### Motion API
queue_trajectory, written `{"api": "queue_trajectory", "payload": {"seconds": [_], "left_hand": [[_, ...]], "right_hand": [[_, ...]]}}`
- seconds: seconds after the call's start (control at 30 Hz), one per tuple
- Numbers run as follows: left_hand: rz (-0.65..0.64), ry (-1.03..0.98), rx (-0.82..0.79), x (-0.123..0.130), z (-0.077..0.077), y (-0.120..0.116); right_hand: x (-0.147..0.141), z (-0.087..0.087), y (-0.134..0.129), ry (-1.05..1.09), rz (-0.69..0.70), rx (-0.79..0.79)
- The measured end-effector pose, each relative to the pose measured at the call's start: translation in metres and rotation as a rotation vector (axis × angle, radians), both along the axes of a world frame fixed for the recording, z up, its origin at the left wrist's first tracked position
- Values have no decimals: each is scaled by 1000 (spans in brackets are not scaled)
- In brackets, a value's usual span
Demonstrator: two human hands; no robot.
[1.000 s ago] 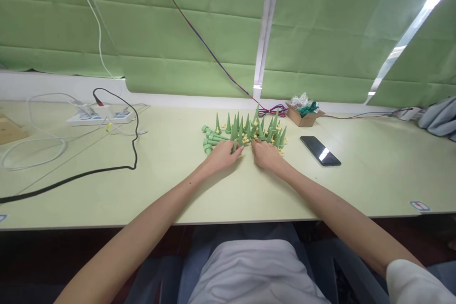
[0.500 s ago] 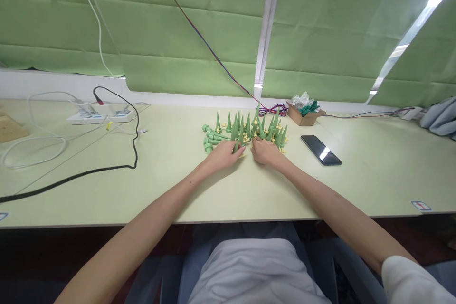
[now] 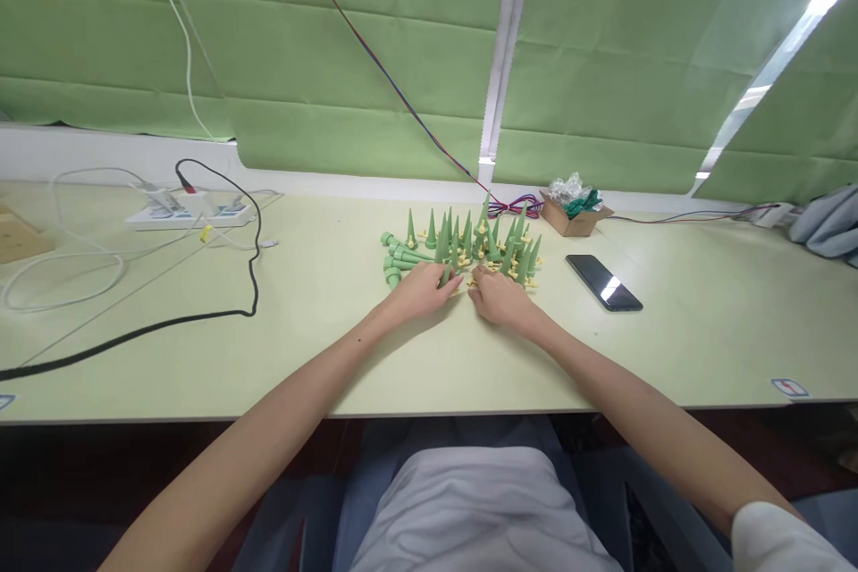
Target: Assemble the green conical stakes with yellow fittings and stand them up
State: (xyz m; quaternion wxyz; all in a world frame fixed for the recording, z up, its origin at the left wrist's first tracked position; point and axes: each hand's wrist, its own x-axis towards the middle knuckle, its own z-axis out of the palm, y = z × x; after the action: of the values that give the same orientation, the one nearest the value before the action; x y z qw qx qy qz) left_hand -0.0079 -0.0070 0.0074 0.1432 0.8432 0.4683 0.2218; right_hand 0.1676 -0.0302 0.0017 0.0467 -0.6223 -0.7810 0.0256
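Note:
Green cone-shaped watering spikes with small yellow valves (image 3: 481, 252) stand in a tight cluster on the table. Several more green spikes (image 3: 402, 260) lie on their sides at the cluster's left. My left hand (image 3: 424, 290) is at the front left of the group, its fingers closed around the lower part of a green spike (image 3: 446, 273), thumb pointing right. At the front middle, my right hand (image 3: 501, 296) has its fingertips pinched together beside a small yellow piece; what they hold, if anything, is too small to make out.
A black phone (image 3: 604, 282) lies right of the spikes. Behind it stands a small cardboard box (image 3: 575, 220) with crumpled plastic, beside coiled red and blue wires (image 3: 516, 206). On the left are a power strip (image 3: 191, 216), white cables and a black cable (image 3: 201, 318). Grey cloth (image 3: 831, 223) lies far right.
My right hand has drawn slightly toward me and to the left, away from the standing spikes. My left hand has stayed nearly in place.

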Motion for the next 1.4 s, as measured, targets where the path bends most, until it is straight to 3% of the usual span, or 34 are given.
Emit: {"api": "queue_trajectory", "payload": {"seconds": [0.2,0.53,0.87,1.13,1.4], "left_hand": [[-8,-6,3,0,-1,1],[0,-5,-23,0,1,0],[-4,12,-1,0,0,0],[-7,13,-16,1,1,-1],[-12,20,-6,0,2,-1]], "right_hand": [[-4,-2,-9,-62,-43,78],[-11,6,7,-2,-209,6],[-11,0,-7,21,-111,22],[-12,1,1,-21,-213,29],[-14,8,6,-29,-227,8]]}}
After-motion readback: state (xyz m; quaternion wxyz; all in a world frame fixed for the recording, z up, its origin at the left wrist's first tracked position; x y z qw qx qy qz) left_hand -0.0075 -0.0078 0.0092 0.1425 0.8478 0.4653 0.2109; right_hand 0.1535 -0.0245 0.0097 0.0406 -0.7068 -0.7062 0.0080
